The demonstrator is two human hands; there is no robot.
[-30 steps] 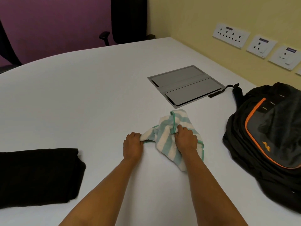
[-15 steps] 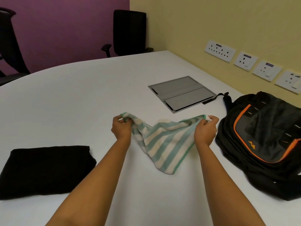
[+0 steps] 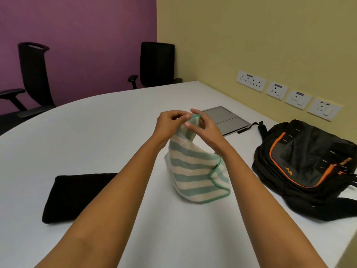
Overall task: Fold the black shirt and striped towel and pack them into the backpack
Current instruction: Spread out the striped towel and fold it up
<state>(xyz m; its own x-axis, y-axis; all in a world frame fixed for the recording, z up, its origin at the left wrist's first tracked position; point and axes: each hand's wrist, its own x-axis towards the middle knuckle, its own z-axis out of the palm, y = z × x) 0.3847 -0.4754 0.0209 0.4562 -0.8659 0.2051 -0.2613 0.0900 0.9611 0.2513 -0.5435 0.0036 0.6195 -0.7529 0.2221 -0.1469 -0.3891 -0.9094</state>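
One forearm (image 3: 125,190) partly covers the black shirt (image 3: 77,198).

Green-striped towel (image 3: 193,171), black shirt (image 3: 77,196)

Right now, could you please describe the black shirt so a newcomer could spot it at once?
On the white table, look to the near left. The folded black fabric shirt lies flat, the only plain dark cloth, unlike the orange-trimmed black backpack.
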